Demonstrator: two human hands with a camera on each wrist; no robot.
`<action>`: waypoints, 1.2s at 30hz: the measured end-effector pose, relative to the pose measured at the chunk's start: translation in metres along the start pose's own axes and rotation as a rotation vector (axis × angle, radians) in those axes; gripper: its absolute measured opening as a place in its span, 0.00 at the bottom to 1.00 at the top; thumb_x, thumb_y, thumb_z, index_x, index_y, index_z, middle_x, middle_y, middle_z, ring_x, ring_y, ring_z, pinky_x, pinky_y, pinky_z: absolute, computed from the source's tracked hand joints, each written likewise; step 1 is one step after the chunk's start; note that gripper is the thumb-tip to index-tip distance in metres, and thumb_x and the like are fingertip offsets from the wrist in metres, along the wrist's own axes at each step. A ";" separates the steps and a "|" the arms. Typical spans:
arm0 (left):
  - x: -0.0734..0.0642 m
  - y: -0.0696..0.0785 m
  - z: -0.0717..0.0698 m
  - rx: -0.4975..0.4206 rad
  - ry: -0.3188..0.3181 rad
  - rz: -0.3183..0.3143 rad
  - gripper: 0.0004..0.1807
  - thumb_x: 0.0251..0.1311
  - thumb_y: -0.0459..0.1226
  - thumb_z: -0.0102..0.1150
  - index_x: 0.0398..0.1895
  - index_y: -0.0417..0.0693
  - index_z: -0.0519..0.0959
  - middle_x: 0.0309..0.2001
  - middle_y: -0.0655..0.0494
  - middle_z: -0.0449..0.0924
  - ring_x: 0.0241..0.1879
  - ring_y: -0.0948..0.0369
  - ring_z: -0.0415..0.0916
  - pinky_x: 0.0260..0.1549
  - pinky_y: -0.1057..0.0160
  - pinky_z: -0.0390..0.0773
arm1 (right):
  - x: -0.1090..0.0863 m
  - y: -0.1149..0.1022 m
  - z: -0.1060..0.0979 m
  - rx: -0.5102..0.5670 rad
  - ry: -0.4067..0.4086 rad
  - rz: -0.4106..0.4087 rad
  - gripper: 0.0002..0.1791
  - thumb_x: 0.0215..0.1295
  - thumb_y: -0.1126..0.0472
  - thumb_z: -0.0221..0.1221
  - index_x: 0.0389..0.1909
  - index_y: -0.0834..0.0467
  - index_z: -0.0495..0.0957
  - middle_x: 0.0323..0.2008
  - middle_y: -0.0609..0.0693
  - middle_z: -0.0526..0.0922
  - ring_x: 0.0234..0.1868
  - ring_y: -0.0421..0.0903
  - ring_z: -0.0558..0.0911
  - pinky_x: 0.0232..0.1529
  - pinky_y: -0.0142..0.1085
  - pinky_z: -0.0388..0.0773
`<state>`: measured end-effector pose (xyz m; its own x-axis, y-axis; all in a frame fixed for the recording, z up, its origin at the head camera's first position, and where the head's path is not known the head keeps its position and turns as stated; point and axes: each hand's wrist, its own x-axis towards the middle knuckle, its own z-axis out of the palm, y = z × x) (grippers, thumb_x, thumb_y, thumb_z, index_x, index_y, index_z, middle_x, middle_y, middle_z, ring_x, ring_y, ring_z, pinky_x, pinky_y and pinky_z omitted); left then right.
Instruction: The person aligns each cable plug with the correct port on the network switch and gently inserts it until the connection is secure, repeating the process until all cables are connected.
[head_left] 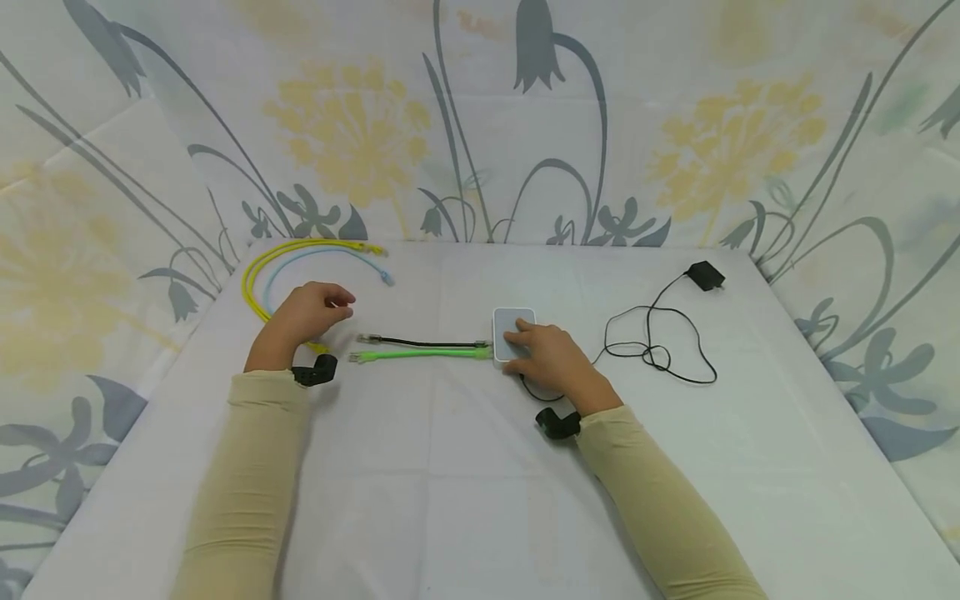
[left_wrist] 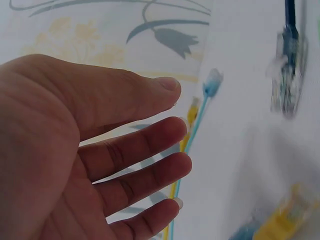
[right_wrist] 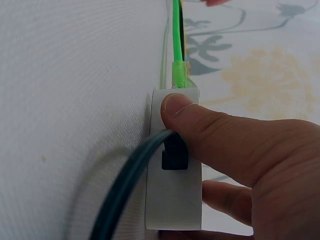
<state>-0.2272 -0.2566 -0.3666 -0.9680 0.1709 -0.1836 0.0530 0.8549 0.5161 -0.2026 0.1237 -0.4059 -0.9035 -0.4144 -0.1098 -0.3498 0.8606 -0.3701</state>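
A small white network switch point(head_left: 501, 323) with a grey top lies mid-table, and my right hand point(head_left: 553, 360) grips it. In the right wrist view the thumb point(right_wrist: 190, 117) presses its side wall, just above the plugged-in black power cord point(right_wrist: 120, 187). A green network cable point(head_left: 420, 353) and a short black network cable point(head_left: 427, 342) run from its left side, their free plugs pointing left. My left hand point(head_left: 303, 315) hovers over the looped yellow network cable point(head_left: 250, 283), holding nothing, its fingers apart and loosely bent. Beside the yellow loop curves a light blue network cable point(head_left: 268, 283).
The power cord lies in loose loops to the right and ends at a black power adapter point(head_left: 705, 275) near the back right. A white cloth covers the table point(head_left: 480, 500). Behind it hangs a flower-patterned curtain point(head_left: 480, 125).
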 end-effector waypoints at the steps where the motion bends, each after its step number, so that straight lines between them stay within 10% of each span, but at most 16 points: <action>1: 0.000 -0.002 -0.001 0.008 -0.005 -0.001 0.21 0.69 0.41 0.50 0.61 0.42 0.74 0.58 0.38 0.75 0.55 0.45 0.72 0.53 0.46 0.74 | 0.000 0.000 0.000 0.001 0.002 -0.001 0.33 0.62 0.44 0.63 0.67 0.50 0.70 0.72 0.55 0.62 0.70 0.61 0.65 0.67 0.53 0.66; 36: -0.020 -0.040 -0.005 0.148 -0.057 -0.027 0.22 0.55 0.25 0.45 0.53 0.34 0.78 0.52 0.36 0.78 0.53 0.43 0.72 0.56 0.43 0.71 | 0.001 0.000 0.000 -0.006 -0.009 0.002 0.34 0.62 0.44 0.63 0.67 0.50 0.70 0.72 0.55 0.62 0.71 0.61 0.64 0.68 0.53 0.65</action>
<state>-0.2109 -0.2969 -0.3799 -0.9544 0.1710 -0.2445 0.0672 0.9216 0.3822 -0.2037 0.1227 -0.4058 -0.9019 -0.4153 -0.1189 -0.3495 0.8631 -0.3645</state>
